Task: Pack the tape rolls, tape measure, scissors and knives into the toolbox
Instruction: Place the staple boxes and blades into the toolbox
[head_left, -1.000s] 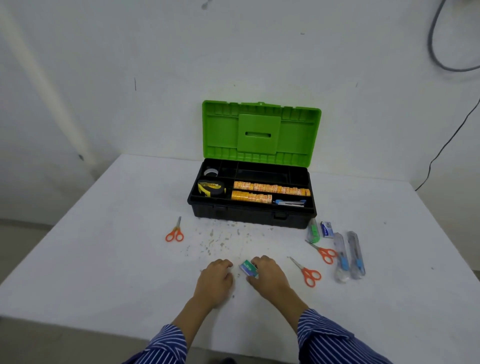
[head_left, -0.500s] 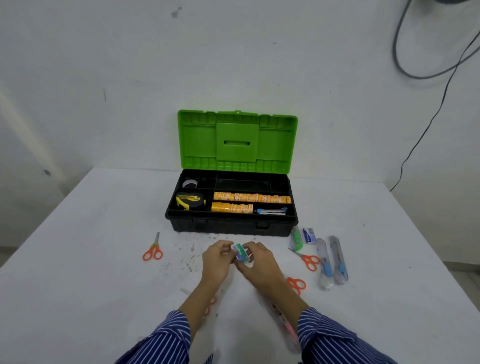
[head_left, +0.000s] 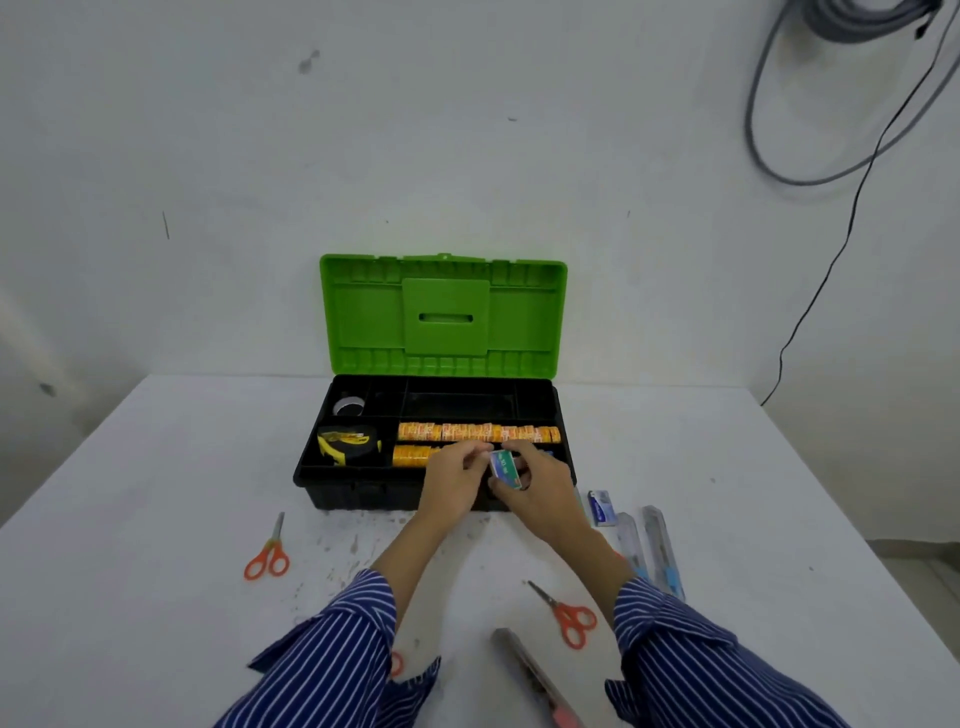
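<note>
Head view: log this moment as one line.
hands: both hands hold small box | place: over toolbox front | on table: scissors, knives

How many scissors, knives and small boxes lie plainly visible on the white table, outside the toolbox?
Orange-handled scissors: 2
Slim plastic utility knives: 3
Small blue-and-white box: 1
Total: 6
Partly hidden orange bits are not counted.

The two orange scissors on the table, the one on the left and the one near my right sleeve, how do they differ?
The left scissors lie in the open, apart from both hands, blades pointing away towards the toolbox. The right scissors lie beside the right sleeve, blades angled away and to the left, next to a knife. Both have orange handles, lie flat with blades closed, and are not yet packed.
</note>
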